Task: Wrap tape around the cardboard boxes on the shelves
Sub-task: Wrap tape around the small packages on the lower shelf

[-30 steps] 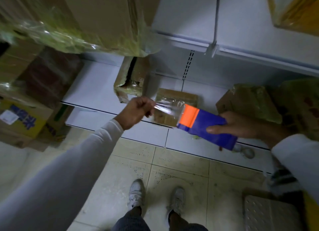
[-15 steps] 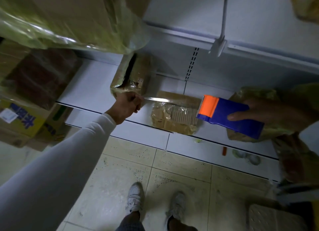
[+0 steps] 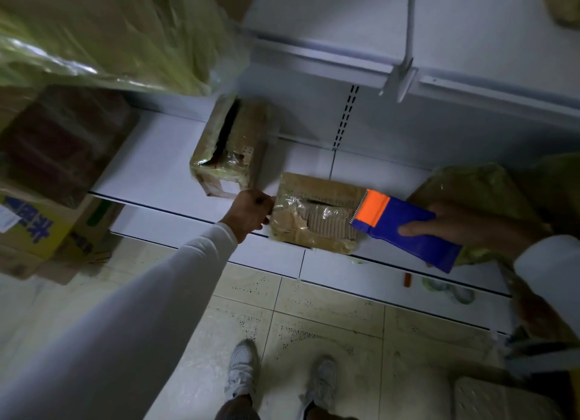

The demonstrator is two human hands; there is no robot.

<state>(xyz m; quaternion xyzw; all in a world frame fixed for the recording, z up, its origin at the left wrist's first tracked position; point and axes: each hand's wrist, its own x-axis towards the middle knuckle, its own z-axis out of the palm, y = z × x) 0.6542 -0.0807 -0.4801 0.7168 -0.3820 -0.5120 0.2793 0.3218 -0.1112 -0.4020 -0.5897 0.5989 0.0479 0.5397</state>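
The head view shows the left hand (image 3: 249, 211) closed into a fist at the left end of the flat cardboard box (image 3: 315, 219), its curled fingers (image 3: 265, 204) seemingly pinching the free end of the clear tape (image 3: 290, 206) against that end; the pinch itself is hidden behind the knuckles. To the right of the box, the right hand (image 3: 452, 228) is wrapped around the blue tape dispenser (image 3: 411, 231), thumb laid across its top face, with the orange toothed end (image 3: 373, 208) resting over the box's right edge.

A second ago the tape was stretched in the air in front of the shelf, the two hands close together and above the box. Half a second ago the strip was drawn out longer and brought lower. Now it is laid along the top of the box, the left hand having dropped to the box's left end and the dispenser having been carried to its right end. This is judged to mean that one pass of tape is being pressed down across the lid, and that the strip has yet to be carried round the sides or cut.

The box lies at the front edge of the white shelf (image 3: 157, 175). Behind and to the left of the box stands a taller taped box (image 3: 232, 149). To the right of the box, a plastic-wrapped carton (image 3: 477, 187) sits behind the right hand. Below the box, tiled floor (image 3: 326, 313) and two shoes are seen.
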